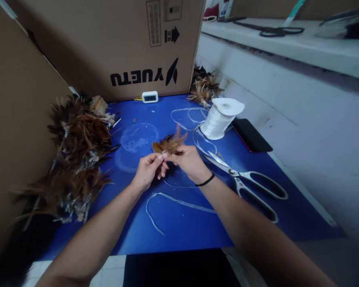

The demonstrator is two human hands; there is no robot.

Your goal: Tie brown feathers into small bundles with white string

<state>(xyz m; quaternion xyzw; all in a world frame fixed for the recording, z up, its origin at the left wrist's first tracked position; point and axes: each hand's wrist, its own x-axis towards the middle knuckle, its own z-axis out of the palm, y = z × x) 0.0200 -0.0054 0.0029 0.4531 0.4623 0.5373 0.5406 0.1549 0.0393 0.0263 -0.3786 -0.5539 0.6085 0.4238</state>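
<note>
Over the middle of the blue table (179,235), a small bunch of brown feathers (170,143) is pinched between my two hands. My left hand (148,169) has its thumb and fingers closed at the near end of the bunch. My right hand (191,161), with a black band at the wrist, grips the bunch from the right side. The quill ends are hidden by the fingertips. Below the hands a thin thread crosses the table, and a clear ribbon (179,200) lies curled closer to me, partly under my right forearm.
Metal scissors (236,173) lie partly open at the right, near a spool of white ribbon (218,119) and a black phone (251,135). Feather piles (80,131) line the left side. A cardboard box (131,44) stands behind a small white digital display (150,97).
</note>
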